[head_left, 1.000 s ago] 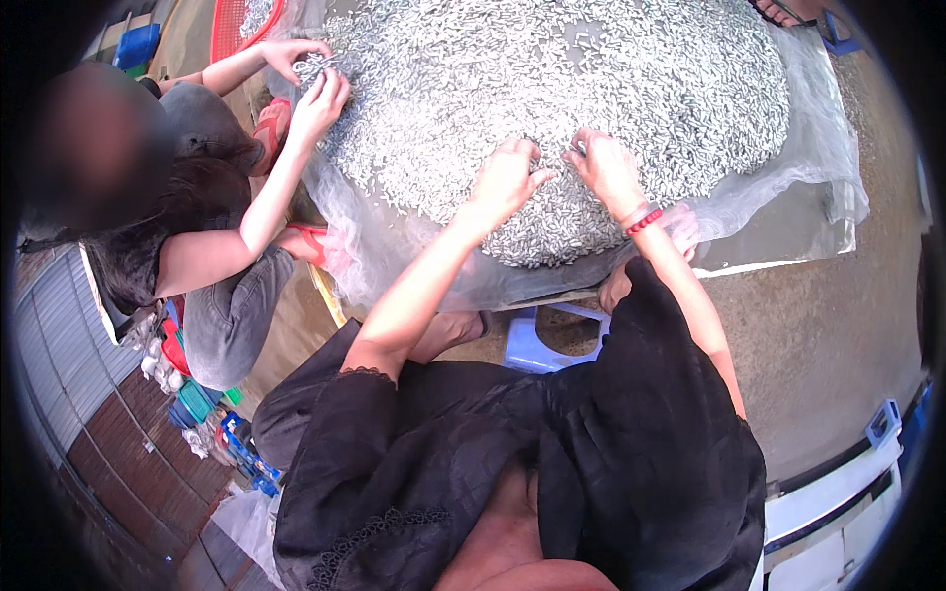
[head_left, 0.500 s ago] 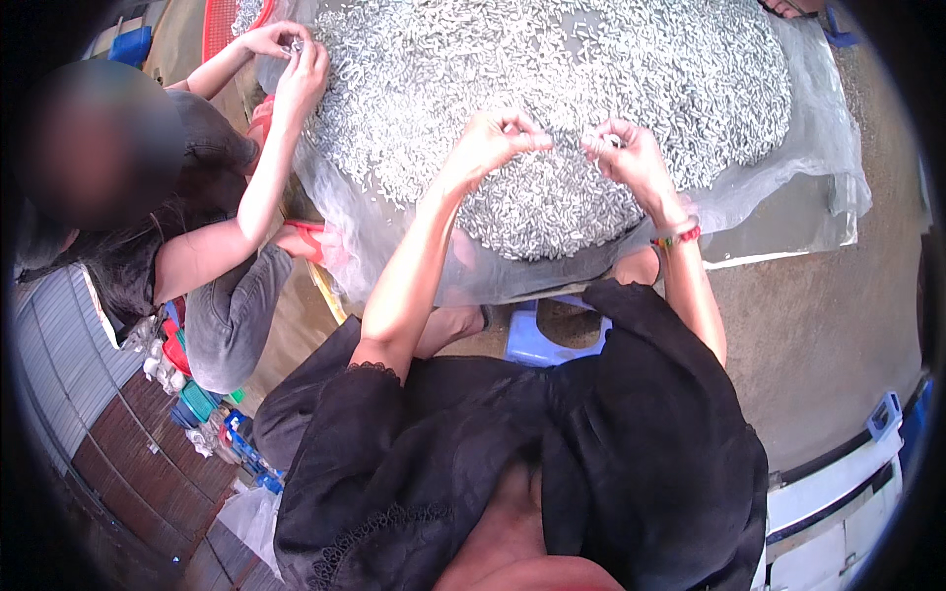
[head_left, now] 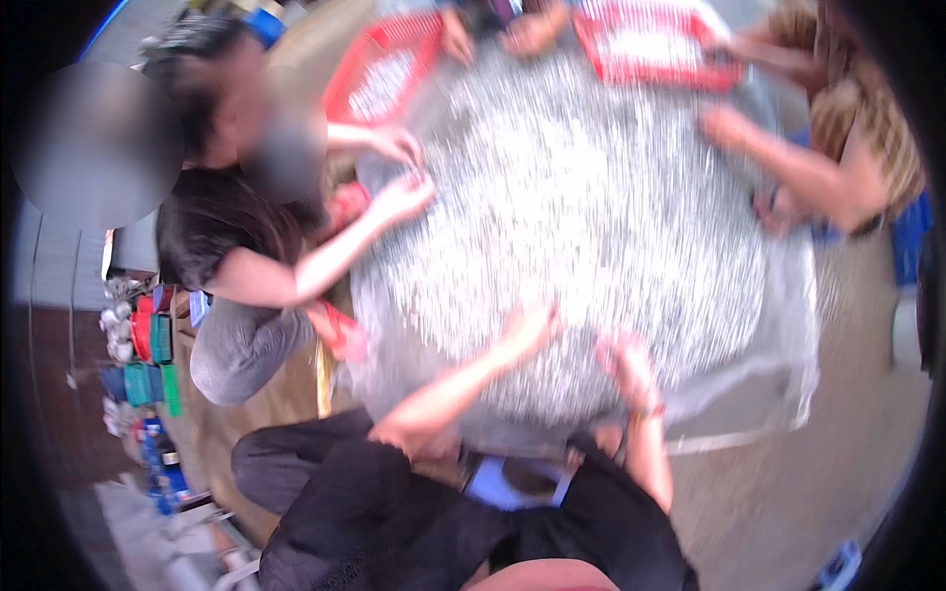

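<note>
A broad, loose heap of small, silvery-white elongated pieces [head_left: 552, 231] covers most of the low, grey surface [head_left: 734, 419], lying on a thin, translucent whitish sheet [head_left: 744, 377] that spreads out past its near edge. The worker in black sits right up against it, with both arms reaching over the near part of the heap. The left hand [head_left: 532, 325] is curled down at the pieces, and the right hand [head_left: 628, 364], a reddish bracelet [head_left: 648, 411] at its wrist, is just beside it, fingers pointing away from the body. There is a gap between the two hands. Everything is badly blurred, so I cannot tell whether either grip is apart, together or clamped on a piece.

At the left, a co-worker in a black top has both hands [head_left: 402, 175] close together at the heap's edge. Across the far side are two red plastic baskets with slotted walls [head_left: 645, 72], each holding whitish pieces, and another person's hands [head_left: 532, 34] between them. A light-blue plastic stool [head_left: 498, 485] shows below the near edge.
</note>
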Available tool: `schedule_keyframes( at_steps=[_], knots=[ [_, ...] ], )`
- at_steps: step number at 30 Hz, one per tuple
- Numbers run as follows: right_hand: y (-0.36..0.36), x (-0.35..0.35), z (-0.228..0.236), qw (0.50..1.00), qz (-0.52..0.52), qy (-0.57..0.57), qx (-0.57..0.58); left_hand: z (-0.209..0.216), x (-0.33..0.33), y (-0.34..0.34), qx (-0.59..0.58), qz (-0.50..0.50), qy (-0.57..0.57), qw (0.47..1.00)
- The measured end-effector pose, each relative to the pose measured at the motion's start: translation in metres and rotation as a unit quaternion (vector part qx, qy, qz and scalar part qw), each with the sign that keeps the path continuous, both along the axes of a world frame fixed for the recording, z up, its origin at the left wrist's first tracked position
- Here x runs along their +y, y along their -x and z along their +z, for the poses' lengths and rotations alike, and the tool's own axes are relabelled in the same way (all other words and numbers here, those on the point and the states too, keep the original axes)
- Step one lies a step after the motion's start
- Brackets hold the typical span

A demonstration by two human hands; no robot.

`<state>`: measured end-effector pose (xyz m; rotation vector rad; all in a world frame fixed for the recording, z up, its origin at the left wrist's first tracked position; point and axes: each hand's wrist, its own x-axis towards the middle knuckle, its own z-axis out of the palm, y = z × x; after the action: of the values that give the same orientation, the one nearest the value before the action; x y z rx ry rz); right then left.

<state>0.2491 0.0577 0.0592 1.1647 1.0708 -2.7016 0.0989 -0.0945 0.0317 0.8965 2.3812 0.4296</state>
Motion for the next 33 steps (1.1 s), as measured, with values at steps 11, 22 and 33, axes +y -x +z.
schedule_keyframes(
  at_steps=[11,22,33],
  knots=[
    [0.003,-0.004,0.001,0.988,-0.069,0.106,0.084,0.029,0.004,0.013,-0.247,0.012,-0.298,0.922],
    [0.006,-0.016,0.05,0.987,0.022,-0.13,0.092,0.058,0.007,-0.008,-0.664,0.178,-0.395,0.61],
    [0.0,-0.011,0.02,0.943,0.059,-0.324,-0.041,0.045,0.02,-0.024,-0.569,0.13,-0.192,0.789]
  ],
)
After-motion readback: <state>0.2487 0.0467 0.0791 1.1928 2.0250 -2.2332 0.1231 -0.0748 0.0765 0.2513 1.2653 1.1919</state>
